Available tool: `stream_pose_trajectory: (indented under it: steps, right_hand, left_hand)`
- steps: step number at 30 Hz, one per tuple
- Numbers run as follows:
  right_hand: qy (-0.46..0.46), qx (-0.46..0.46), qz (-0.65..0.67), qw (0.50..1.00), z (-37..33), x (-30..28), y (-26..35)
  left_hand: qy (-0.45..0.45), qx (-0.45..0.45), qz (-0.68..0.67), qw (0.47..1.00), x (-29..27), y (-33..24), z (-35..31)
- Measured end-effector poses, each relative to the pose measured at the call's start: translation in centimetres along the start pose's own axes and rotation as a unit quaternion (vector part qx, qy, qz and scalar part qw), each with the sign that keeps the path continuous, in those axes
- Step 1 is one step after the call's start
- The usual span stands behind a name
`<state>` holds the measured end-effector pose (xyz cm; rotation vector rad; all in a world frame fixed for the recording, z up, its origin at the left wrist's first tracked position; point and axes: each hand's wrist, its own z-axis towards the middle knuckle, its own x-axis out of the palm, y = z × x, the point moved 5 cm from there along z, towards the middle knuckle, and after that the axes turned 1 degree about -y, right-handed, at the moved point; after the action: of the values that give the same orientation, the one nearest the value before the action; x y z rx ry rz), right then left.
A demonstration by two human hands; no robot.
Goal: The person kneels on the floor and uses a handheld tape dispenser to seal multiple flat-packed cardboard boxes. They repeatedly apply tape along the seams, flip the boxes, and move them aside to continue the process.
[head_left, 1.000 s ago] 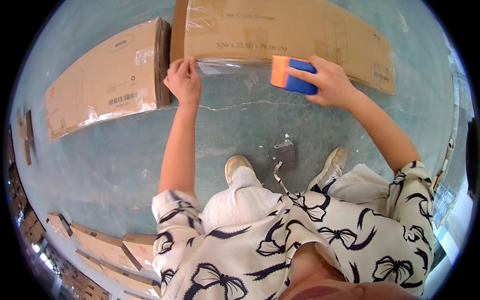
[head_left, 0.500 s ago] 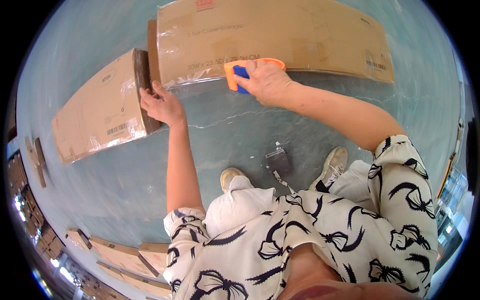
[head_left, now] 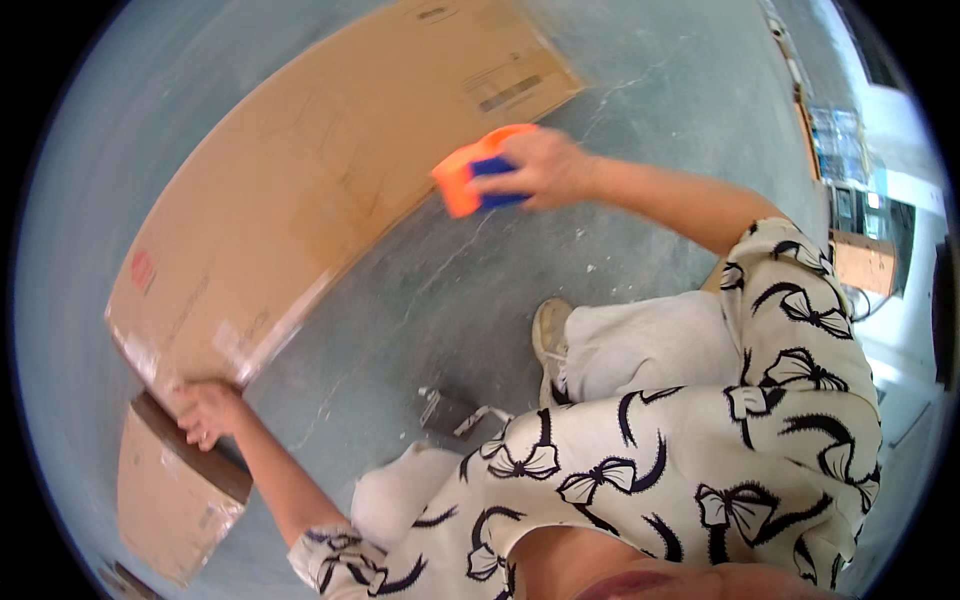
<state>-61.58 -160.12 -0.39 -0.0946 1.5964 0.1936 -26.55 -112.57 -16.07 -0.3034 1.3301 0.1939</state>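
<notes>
Orange and blue, a tape dispenser (head_left: 458,184) is clasped in the right grip (head_left: 545,170), the fingers wrapped around its blue part; it is held by the near edge of the long cardboard box (head_left: 320,170). At the long box's left end the left grip (head_left: 212,412) is placed, fingers bent; whether anything is pinched there cannot be told. Just past that end, a second box (head_left: 170,500) is set. On the long box's near side, a small dark block (head_left: 452,412) is seen on the grey-green floor (head_left: 385,310).
</notes>
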Motion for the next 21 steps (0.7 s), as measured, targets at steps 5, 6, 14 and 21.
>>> stream_pose_trajectory:
  steps: [5, 6, 14, 21]
  right_hand:
    - [0.141, 0.143, -0.156, 0.967, -18.1, -3.4, -13.9]
    - [0.18, 0.177, -0.183, 0.95, -20.8, -4.5, -15.8]
    - [0.176, 0.222, -0.217, 0.934, -19.2, -2.4, -12.4]
    - [0.143, 0.283, -0.222, 0.922, -14.6, -0.3, -9.3]
  left_hand:
    - [0.024, -0.095, -0.039, 0.994, -0.4, -0.2, 0.0]
    - [0.039, -0.101, -0.063, 0.992, -1.0, -1.2, -0.5]
    - [0.032, -0.103, -0.087, 0.99, -3.1, 1.8, 3.0]
    - [-0.264, 0.504, 0.054, 0.82, -3.3, -1.9, 0.7]
